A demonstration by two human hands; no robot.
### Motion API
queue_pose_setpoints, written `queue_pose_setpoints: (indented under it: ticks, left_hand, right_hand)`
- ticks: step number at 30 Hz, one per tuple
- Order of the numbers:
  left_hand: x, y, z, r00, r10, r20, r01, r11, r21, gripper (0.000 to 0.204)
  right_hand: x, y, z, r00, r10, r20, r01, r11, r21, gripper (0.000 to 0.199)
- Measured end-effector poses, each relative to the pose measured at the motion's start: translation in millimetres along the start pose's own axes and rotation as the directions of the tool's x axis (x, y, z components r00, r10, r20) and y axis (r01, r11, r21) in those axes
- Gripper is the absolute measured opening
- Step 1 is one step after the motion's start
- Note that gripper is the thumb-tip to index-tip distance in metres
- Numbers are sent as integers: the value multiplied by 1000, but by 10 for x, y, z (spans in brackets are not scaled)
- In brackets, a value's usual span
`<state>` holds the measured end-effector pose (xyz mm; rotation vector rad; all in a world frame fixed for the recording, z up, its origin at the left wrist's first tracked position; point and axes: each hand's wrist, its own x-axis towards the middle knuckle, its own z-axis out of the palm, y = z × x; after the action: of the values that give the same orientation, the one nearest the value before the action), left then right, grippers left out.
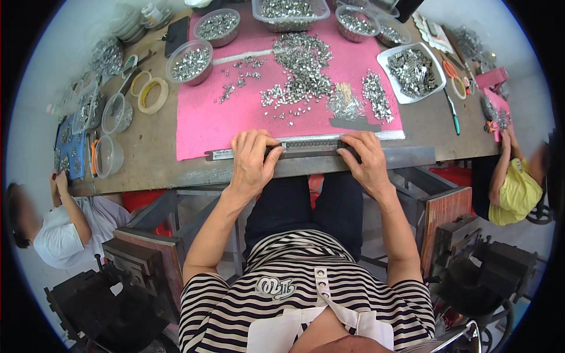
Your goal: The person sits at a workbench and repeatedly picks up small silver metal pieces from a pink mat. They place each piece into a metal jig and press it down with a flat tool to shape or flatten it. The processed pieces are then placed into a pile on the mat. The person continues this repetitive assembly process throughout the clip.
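Note:
A long dark metal bar [309, 153] lies along the table's front edge, with a row of small metal pieces [311, 144] lined up behind its near rail. My left hand [252, 157] grips it left of the middle, thumb on the near side and fingers over the far side. On the right part, my right hand [366, 160] holds it the same way. Beyond the hands, a pink mat [203, 126] bears a large pile of small shiny metal pieces [303, 62]. A heap of thin pins [345, 107] and a dark flat strip [355, 124] lie just past my right hand.
Round clear tubs [189, 62] and a white tray [436, 88] of metal parts stand around the mat. Tape rolls [154, 97] lie left; a green-handled tool [455, 125] lies right. Two co-workers [70, 232] [515, 191] sit either side. Black machines [109, 300] flank me.

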<state>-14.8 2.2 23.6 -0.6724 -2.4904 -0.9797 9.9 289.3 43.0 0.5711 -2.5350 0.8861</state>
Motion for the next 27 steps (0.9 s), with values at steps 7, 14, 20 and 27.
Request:
queue_pose_setpoints:
  ticks: [7, 14, 20, 27]
  left_hand:
    - [335, 41, 85, 989, 38, 144, -46, 997, 55, 28]
    - [312, -87, -119, 940, 38, 339, -117, 969, 216, 38]
    - [459, -173, -126, 959, 2, 284, -76, 966, 248, 51]
    - [477, 4, 11, 864, -23, 504, -80, 980, 181, 60]
  right_hand:
    - [678, 18, 383, 994, -82, 76, 84, 996, -19, 24]
    - [698, 32, 496, 945, -239, 223, 279, 945, -171, 32]
    - [741, 65, 400, 964, -166, 206, 193, 974, -120, 37]
    - [591, -2, 359, 928, -155, 340, 200, 975, -100, 36]
